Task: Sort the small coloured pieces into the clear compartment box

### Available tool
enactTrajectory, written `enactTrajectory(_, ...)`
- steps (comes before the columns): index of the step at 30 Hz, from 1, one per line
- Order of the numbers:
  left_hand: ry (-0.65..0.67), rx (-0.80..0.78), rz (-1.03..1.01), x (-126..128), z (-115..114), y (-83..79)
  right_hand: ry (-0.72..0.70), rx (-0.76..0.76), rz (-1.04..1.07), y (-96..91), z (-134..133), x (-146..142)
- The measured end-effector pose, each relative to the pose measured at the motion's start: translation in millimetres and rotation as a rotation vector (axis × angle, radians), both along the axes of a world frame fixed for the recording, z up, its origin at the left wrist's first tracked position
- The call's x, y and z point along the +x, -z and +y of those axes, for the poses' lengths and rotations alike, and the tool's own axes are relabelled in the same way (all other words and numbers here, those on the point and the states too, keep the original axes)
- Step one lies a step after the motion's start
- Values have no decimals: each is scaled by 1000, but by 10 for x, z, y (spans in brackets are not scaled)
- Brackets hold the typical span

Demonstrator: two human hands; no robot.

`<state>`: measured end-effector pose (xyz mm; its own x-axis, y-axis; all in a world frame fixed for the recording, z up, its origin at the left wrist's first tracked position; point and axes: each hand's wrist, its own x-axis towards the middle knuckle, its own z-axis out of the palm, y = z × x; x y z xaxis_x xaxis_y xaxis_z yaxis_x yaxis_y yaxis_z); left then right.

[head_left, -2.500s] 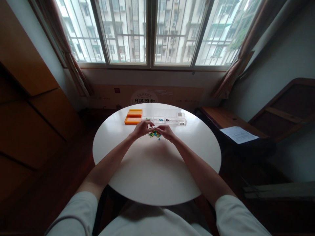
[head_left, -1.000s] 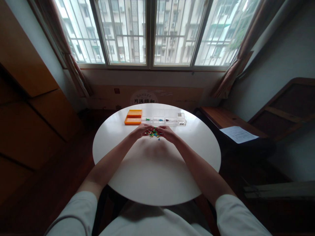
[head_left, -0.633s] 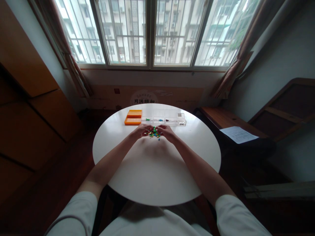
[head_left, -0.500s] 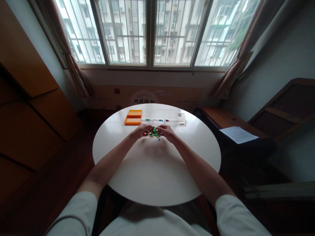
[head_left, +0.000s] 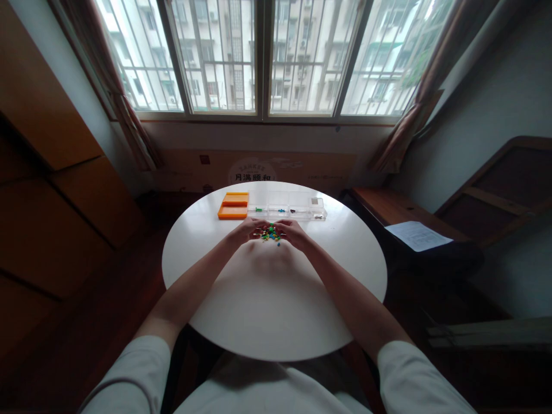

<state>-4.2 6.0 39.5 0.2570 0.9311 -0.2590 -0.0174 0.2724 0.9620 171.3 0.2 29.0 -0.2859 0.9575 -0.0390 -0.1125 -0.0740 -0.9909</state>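
Observation:
A small heap of bright pieces (head_left: 271, 234), mostly green with some yellow and blue, lies on the white round table (head_left: 276, 299). Its pieces are too small to name. At its left side is my left hand (head_left: 251, 229), fingers bent and pinched together. From the right, my right hand (head_left: 290, 230) reaches over the heap with its fingertips closed in the same way. Whatever the fingertips hold is too small to make out; green shows between the two hands. One loose blue piece (head_left: 278, 245) lies just in front of the heap.
Behind my hands stands an orange tray (head_left: 233, 216) with two sections. Beside it is a row of clear plastic boxes (head_left: 299, 216), holding a few small green, blue and dark pieces. To the right, a paper sheet (head_left: 417, 236) lies near a wooden bench (head_left: 405, 210).
Both hands stay in almost the same place over the heap. Their fingers have shifted slightly, and the green pieces between them look a little rearranged.

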Motion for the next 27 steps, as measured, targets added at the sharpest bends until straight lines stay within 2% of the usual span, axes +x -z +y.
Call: enactTrajectory(27, -20, 25, -14, 2, 36, 54, 12, -57, 35, -15, 3, -11)
